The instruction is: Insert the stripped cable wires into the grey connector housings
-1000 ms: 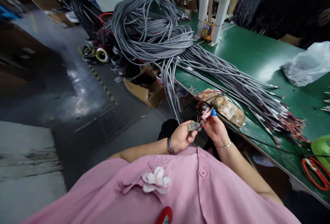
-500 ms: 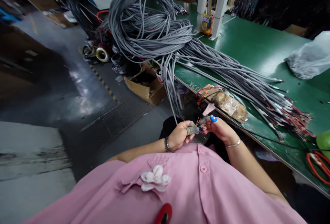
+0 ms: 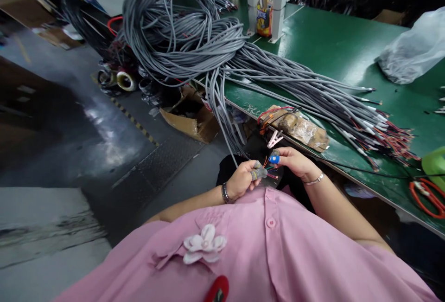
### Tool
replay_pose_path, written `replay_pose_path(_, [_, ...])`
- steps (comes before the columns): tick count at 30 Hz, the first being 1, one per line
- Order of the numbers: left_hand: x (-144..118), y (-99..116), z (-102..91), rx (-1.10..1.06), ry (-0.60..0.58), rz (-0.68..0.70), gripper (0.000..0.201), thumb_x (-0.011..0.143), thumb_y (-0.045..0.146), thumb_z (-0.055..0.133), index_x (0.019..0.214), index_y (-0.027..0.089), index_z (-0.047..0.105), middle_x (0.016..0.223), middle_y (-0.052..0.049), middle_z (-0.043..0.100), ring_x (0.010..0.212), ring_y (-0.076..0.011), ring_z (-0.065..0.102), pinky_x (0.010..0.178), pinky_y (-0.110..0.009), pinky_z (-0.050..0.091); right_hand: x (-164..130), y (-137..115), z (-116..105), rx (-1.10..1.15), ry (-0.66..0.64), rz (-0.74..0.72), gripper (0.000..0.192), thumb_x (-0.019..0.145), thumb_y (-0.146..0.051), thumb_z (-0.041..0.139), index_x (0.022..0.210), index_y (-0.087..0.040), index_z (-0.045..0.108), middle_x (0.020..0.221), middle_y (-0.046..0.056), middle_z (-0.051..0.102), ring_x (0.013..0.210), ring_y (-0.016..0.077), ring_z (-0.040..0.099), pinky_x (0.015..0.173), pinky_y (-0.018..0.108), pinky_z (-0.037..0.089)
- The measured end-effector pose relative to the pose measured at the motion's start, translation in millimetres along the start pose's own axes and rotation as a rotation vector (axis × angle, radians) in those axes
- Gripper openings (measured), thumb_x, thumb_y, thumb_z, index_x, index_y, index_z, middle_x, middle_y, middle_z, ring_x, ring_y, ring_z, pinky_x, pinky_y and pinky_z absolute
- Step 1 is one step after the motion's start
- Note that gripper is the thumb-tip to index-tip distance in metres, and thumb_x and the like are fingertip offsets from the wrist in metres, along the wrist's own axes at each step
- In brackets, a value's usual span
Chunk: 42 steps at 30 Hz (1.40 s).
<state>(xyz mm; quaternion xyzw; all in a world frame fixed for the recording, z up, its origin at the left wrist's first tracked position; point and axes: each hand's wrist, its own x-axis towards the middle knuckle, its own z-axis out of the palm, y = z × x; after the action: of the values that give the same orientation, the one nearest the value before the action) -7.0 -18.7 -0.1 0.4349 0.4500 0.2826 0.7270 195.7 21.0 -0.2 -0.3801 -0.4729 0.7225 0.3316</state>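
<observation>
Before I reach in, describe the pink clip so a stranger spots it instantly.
On the near edge of the green table lies a taped cardboard block. The clip sits by its left end, just above the right hand in view; its pale pink, forked shape stands out from the brown block.

Grey cables (image 3: 225, 44) across a green bench (image 3: 330, 44)

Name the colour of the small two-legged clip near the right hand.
The clip is pale pink, clearest in the head view.
</observation>
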Motion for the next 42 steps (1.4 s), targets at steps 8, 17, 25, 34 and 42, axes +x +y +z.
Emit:
replay_pose_path(8, [0,2,2.3,0.105,-0.165,-0.102,0.027,0.076,0.037,0.065,0.067,0.013,0.056,0.048,0.003,0.051,0.031,-0.0033,0.034,0.033,-0.018,0.022,13,2,22,0.004,-0.011,0.055,0.028,0.065,-0.036,0.081,0.060,-0.014,0.065,0.054,-0.003,0.060,0.049,0.0062,0.048,0.051,0.020,0.039])
replay_pose_path(17, [4,-6,0.0,-0.071,-0.027,-0.106,0.034,0.072,0.044,0.070,0.077,0.015,0.054,0.052,0.002,0.058,0.032,-0.0057,0.044,0.032,-0.016,0.026,0,12,6,0.218,-0.015,0.081,0.038,0.076,-0.049,0.070,0.089,-0.014,0.069,0.083,0.008,0.071,0.070,0.0143,0.065,0.063,0.026,0.053])
replay_pose_path(25, [5,-5,2.6,-0.112,0.006,-0.062,0.033,0.073,0.044,0.070,0.073,0.015,0.054,0.052,0.002,0.059,0.032,-0.0054,0.045,0.032,-0.015,0.027,-18,8,3,0.033,-0.022,0.102,0.029,0.073,-0.040,0.075,0.086,-0.016,0.066,0.077,0.002,0.065,0.066,0.0096,0.058,0.060,0.021,0.051])
replay_pose_path(34, [4,-7,1.2,-0.033,0.000,-0.065,0.028,0.073,0.039,0.068,0.070,0.014,0.055,0.054,0.000,0.061,0.035,-0.0056,0.048,0.035,-0.015,0.028,-7,4,17,-0.001,0.029,0.048,0.032,0.068,-0.041,0.078,0.070,-0.014,0.062,0.060,-0.002,0.058,0.054,0.0076,0.048,0.054,0.022,0.040])
replay_pose_path(42, [9,-14,-2.8,-0.166,0.090,0.037,0.028,0.074,0.040,0.066,0.071,0.015,0.056,0.052,-0.001,0.061,0.034,-0.0080,0.049,0.034,-0.017,0.032,-1,16,22,-0.001,0.141,-0.013,0.030,0.070,-0.041,0.076,0.072,-0.016,0.061,0.062,-0.003,0.058,0.055,0.0084,0.048,0.056,0.024,0.038])
